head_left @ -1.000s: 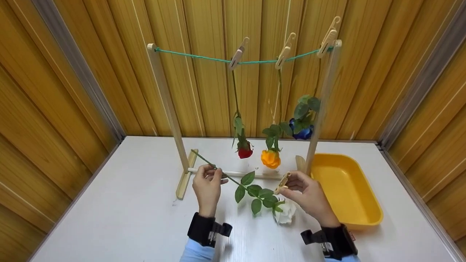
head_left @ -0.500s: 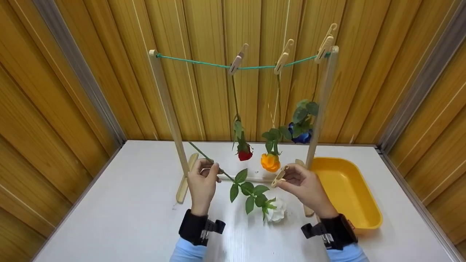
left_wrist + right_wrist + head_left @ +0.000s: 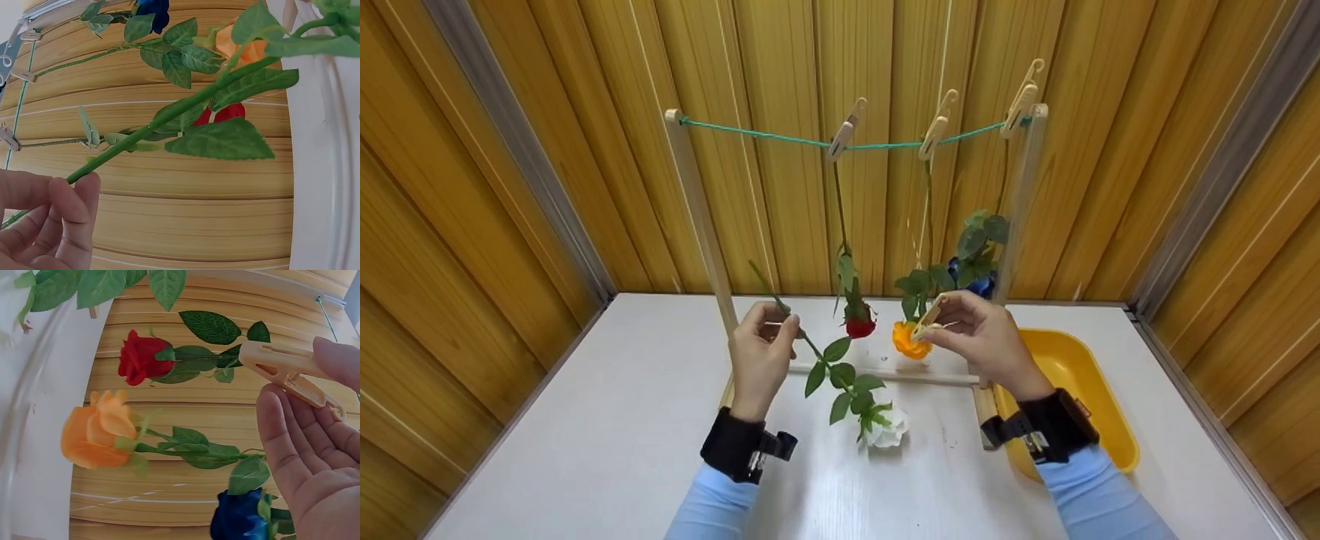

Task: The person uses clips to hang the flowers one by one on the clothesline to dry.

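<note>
In the head view my left hand [image 3: 761,360] pinches the green stem of a white rose [image 3: 886,426], whose bloom hangs down to the right, above the table. The left wrist view shows thumb and fingers on the stem [image 3: 152,126]. My right hand [image 3: 986,341] holds a beige clothespin [image 3: 287,371] between thumb and fingers, in front of the orange rose [image 3: 911,340]. A red rose [image 3: 860,321], the orange one and a blue rose [image 3: 242,514] hang head down, each stem under a clothespin on the green string [image 3: 765,135].
The string runs between two wooden posts [image 3: 697,217], joined low down by a pale rod [image 3: 885,373]. A yellow basin [image 3: 1080,360] stands on the white table [image 3: 585,420] at the right, partly behind my right forearm. Wood-patterned walls [image 3: 780,225] enclose the table.
Both hands have risen, the left also shifting left with the white rose, the right slightly left with the clothespin. The head view has tilted a little, so the rack sits lower.
</note>
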Available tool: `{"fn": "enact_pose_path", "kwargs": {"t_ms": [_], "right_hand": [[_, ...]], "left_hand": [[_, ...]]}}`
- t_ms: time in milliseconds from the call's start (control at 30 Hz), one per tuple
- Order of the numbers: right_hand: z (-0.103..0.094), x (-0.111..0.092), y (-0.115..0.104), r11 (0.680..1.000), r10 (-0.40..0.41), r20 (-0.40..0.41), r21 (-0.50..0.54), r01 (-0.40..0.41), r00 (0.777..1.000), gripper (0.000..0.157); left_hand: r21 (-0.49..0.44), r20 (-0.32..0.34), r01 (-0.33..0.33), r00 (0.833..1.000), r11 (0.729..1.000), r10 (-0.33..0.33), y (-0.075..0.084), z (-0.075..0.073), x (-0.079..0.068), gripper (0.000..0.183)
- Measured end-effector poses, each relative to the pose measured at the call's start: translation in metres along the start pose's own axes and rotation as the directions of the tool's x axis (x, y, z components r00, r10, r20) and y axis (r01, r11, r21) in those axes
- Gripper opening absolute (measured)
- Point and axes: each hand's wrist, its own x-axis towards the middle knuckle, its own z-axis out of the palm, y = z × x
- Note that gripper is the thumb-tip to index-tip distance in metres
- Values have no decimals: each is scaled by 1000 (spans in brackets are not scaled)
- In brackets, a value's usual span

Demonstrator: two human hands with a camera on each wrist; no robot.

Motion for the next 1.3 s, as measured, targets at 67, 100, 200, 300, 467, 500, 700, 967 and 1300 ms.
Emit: {"fn": "enact_pose_path", "kwargs": {"t_ms": [67, 100, 200, 300, 467, 500, 700, 967, 1300], "right_hand": [[-1, 8, -4, 1000, -13, 1, -24, 13, 1000, 36], [-2, 12, -6, 999, -16, 2, -29, 16, 1000, 36], [-2, 21, -12, 999, -23, 11, -32, 23, 1000, 36], [-2, 30, -17, 999, -32, 27, -12, 33, 999, 36], [2, 44, -26, 997, -75, 53, 22, 74, 996, 36], [4, 46, -28, 996, -83, 57, 22, 82, 995, 36], [8, 64, -43, 994, -106, 88, -7, 107, 990, 32], [12, 89, -61, 990, -131, 141, -35, 137, 981, 32], [23, 117, -92, 982, -176, 172, -37, 185, 969, 32]], "left_hand": [[25, 8, -19, 1000, 1000, 19, 1, -1, 7, 5], [35, 13, -27, 1000, 999, 27, 2, -1, 10, 5], [67, 26, -46, 999, 997, 44, 3, -3, 20, 4], [119, 29, -71, 997, 990, 68, 2, -4, 30, 4], [259, 32, -127, 992, 958, 123, 3, -5, 45, 5], [282, 34, -132, 991, 950, 127, 3, -5, 48, 5], [341, 43, -127, 992, 931, 120, 6, -3, 64, 5], [386, 52, -117, 993, 915, 105, 9, -2, 82, 5], [396, 68, -169, 986, 903, 154, 9, -3, 100, 4]]}}
